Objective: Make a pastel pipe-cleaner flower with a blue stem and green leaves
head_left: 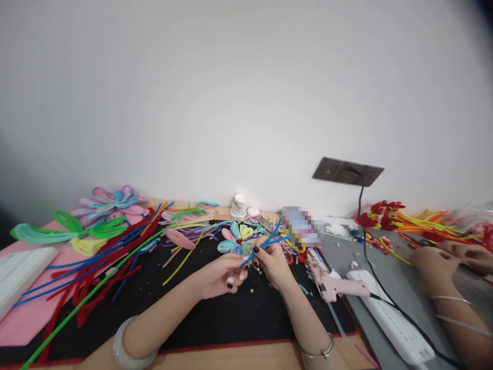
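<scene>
Over the black mat [215, 321], my left hand [223, 276] and my right hand [271, 259] meet, both closed on blue pipe cleaners [273, 238]. The blue stems fan out up and to the right from between my fingers. Just behind my hands lies a multicoloured pipe-cleaner flower [239, 239] with a red centre. A loose yellow pipe cleaner [181, 262] lies left of it.
Red and blue pipe cleaners, a long green stem [92, 293] and a green flower [69, 231] lie left. A paper cup [239, 205] stands behind. Right are a pink glue gun [335, 285], its cord, a white power strip [393, 321] and another person's hands [439, 262].
</scene>
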The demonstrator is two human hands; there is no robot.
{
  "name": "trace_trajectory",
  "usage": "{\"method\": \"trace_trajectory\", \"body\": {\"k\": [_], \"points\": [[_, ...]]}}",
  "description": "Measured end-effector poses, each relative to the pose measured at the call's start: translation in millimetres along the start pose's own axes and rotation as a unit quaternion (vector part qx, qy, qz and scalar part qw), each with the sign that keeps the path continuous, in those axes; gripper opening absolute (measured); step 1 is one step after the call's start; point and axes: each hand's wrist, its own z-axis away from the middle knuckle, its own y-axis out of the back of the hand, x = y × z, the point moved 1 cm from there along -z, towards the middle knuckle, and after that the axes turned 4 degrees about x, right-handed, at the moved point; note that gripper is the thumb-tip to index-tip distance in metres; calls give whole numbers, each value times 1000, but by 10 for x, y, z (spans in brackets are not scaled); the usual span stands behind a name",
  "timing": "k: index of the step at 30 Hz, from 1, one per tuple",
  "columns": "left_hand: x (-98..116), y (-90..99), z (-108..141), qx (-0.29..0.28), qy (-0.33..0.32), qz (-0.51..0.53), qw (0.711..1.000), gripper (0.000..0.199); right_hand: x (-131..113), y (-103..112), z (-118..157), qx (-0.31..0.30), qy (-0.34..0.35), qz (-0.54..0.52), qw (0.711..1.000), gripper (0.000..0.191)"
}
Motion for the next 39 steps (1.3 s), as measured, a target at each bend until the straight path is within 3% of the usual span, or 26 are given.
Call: {"method": "trace_trajectory", "body": {"k": [11,16,22,27,34,36,39], "points": [[-10,13,1,-39,-2,21,999,17,-61,-72,29,-20,-30,-111,993,18],[-18,-3,-9,-33,-25,-9,999,18,-68,-70,30,-13,-25,-114,993,18],[-22,-32,-28,16,-97,-80,992,24,-69,-62,4,45,-9,-53,998,22],[-21,-48,-59,79,-211,-239,944,29,-42,-23,-11,67,-9,-16,998,23],[-16,-20,6,150,-321,-459,814,22,-17,-1,-1,77,-37,-9,996,25],[-20,-13,5,148,-321,-464,812,23,-23,-8,2,75,-38,-11,996,25],[-37,-4,-31,127,-283,-419,853,24,-43,-26,8,61,-29,-13,998,25]]}}
